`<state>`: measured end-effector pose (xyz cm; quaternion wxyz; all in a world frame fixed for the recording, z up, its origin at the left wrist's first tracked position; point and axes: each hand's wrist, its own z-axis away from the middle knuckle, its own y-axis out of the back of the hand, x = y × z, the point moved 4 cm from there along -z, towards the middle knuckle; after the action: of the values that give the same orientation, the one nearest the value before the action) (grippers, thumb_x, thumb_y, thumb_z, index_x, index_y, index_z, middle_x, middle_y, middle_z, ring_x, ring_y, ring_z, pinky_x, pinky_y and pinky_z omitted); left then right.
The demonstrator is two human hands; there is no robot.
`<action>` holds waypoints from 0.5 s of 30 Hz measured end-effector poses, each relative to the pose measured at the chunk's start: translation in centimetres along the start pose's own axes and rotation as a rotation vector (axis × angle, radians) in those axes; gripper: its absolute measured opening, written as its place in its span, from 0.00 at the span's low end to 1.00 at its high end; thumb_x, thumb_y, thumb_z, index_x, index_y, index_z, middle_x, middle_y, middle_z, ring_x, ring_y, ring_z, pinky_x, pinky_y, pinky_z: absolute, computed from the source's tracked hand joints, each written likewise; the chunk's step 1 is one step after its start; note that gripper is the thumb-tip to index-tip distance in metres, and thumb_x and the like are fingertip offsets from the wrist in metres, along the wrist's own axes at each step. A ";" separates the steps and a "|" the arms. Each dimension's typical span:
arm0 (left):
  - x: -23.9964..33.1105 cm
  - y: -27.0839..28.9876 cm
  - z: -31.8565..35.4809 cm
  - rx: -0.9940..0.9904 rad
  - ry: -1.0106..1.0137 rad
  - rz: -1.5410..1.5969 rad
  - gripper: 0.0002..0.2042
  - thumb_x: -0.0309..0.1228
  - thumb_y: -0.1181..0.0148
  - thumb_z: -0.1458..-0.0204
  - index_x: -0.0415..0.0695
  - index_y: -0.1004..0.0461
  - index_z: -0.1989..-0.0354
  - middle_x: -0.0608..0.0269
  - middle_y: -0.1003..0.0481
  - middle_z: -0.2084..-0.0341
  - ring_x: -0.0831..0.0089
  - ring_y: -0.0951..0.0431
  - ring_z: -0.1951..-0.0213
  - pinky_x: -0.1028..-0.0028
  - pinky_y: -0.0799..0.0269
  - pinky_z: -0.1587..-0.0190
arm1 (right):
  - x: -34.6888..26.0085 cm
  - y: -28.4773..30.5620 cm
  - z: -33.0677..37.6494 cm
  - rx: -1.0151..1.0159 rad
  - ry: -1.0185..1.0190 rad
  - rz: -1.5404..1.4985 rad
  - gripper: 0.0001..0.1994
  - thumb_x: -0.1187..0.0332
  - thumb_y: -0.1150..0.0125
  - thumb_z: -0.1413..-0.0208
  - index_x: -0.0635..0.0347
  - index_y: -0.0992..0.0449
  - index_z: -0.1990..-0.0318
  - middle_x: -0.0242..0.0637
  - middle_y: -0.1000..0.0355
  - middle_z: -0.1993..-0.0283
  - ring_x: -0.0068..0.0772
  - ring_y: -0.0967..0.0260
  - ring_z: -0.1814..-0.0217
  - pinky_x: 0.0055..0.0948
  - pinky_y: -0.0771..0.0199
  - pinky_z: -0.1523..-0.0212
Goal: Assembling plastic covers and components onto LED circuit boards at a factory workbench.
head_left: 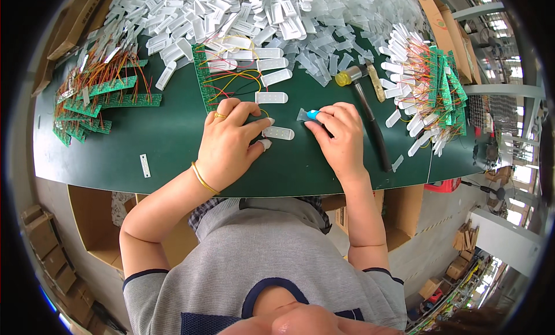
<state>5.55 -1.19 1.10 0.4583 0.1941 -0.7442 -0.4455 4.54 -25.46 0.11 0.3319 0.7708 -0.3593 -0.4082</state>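
My left hand (228, 141) is closed, its thumb and forefinger at the left end of a white plastic light module (280, 133) with a rounded right end and small dots on its face. White coverings sit on those two fingertips. My right hand (341, 138), with a blue covering on one fingertip, pinches a small clear plastic piece (302, 116) just above and right of that module. Further modules, such as a white one (272, 98), lie in a column above it, joined by red and yellow wires to a long green circuit board (202, 75).
A hammer (373, 124) with a yellow face lies right of my right hand. White casings (219, 11) and clear pieces (347, 40) are heaped at the back. Wired boards are piled left (104, 98) and right (442, 86). A small white strip (144, 165) lies front left.
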 end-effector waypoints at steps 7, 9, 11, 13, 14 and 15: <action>0.0 0.1 0.0 -0.007 0.027 -0.008 0.24 0.32 0.21 0.54 0.51 0.13 0.45 0.69 0.22 0.47 0.59 0.27 0.38 0.55 0.30 0.38 | -3.8 -1.1 -1.1 -0.112 0.141 -0.219 0.12 0.70 0.17 0.53 0.56 0.14 0.61 0.30 0.21 0.58 0.40 0.24 0.48 0.43 0.24 0.48; 0.0 0.0 -0.1 -0.017 0.030 -0.005 0.25 0.32 0.20 0.54 0.50 0.14 0.43 0.69 0.22 0.47 0.59 0.27 0.38 0.55 0.30 0.37 | -3.9 -1.5 -1.4 -0.119 0.164 -0.216 0.11 0.71 0.18 0.52 0.56 0.14 0.61 0.30 0.21 0.59 0.39 0.24 0.49 0.43 0.23 0.50; 0.0 0.0 -0.1 -0.017 0.030 -0.004 0.25 0.32 0.20 0.54 0.50 0.14 0.43 0.69 0.22 0.47 0.59 0.27 0.38 0.55 0.30 0.37 | -3.8 -2.0 -1.4 -0.132 0.185 -0.228 0.11 0.72 0.18 0.51 0.56 0.14 0.61 0.30 0.22 0.59 0.39 0.23 0.52 0.41 0.21 0.53; 0.0 0.1 -0.1 -0.018 0.025 -0.001 0.26 0.33 0.20 0.54 0.50 0.14 0.43 0.68 0.23 0.46 0.59 0.27 0.38 0.55 0.30 0.37 | -4.1 -2.0 -1.4 -0.155 0.172 -0.209 0.10 0.72 0.19 0.50 0.56 0.14 0.61 0.30 0.23 0.59 0.38 0.22 0.52 0.40 0.21 0.54; 0.0 0.1 -0.1 -0.021 0.019 -0.005 0.26 0.33 0.20 0.54 0.50 0.14 0.43 0.68 0.23 0.46 0.59 0.27 0.38 0.55 0.30 0.36 | -4.3 -2.0 -1.3 -0.177 0.158 -0.189 0.09 0.72 0.20 0.49 0.56 0.14 0.60 0.30 0.23 0.59 0.38 0.22 0.53 0.39 0.20 0.56; 0.0 0.1 -0.2 -0.024 0.013 -0.009 0.26 0.32 0.20 0.54 0.50 0.14 0.42 0.68 0.23 0.46 0.59 0.27 0.37 0.55 0.30 0.36 | -4.4 -1.9 -1.2 -0.177 0.156 -0.187 0.09 0.72 0.20 0.49 0.56 0.14 0.60 0.30 0.23 0.59 0.38 0.22 0.53 0.39 0.20 0.56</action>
<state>5.72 -1.21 1.17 0.4633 0.1948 -0.7349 -0.4554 4.29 -20.53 0.79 0.3859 0.7981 -0.2217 -0.4062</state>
